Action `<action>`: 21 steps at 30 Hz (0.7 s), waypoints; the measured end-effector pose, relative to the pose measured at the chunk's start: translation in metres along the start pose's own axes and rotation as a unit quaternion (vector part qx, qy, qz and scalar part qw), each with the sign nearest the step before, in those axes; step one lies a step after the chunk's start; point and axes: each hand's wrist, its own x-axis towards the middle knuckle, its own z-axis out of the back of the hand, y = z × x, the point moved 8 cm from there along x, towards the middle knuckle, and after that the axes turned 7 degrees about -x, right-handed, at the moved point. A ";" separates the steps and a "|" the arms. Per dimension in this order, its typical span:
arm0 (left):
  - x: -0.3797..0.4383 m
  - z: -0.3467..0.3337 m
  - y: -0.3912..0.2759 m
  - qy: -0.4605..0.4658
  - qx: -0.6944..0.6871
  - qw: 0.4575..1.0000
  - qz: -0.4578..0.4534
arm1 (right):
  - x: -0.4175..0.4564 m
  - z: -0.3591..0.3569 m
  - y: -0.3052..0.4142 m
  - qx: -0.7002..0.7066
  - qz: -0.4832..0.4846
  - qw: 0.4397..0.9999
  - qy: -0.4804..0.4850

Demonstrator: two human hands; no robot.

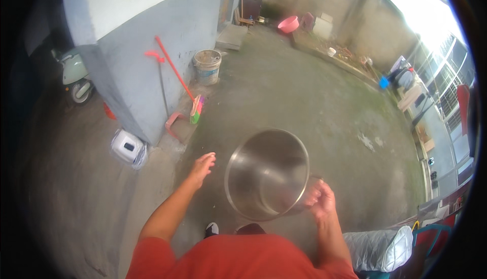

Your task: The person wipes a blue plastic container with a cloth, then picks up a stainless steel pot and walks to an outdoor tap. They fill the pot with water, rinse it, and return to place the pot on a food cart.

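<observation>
A large round stainless steel pot (268, 176) hangs in front of me, its wide mouth tilted towards my face, and its inside looks bare. My right hand (320, 198) grips it by a handle at its right side; the fingers hide most of that handle. To the left of the pot, my left hand (203, 168) is held in the air with its fingers apart, touching nothing. The shoe (212, 228) on one of my feet shows below the pot.
At the left wall (152, 58) stand a broom (177, 71), a long-handled dustpan (179, 123) and a bucket (207, 68). A white plastic-wrapped object (129, 147) lies by the wall corner. A pink basin (288, 24) is far back. A silver quilted cover (376, 246) sits at lower right.
</observation>
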 end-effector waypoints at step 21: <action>0.306 0.165 0.104 -0.118 0.327 0.809 0.473 | 0.558 0.258 0.194 0.147 0.060 0.818 -0.553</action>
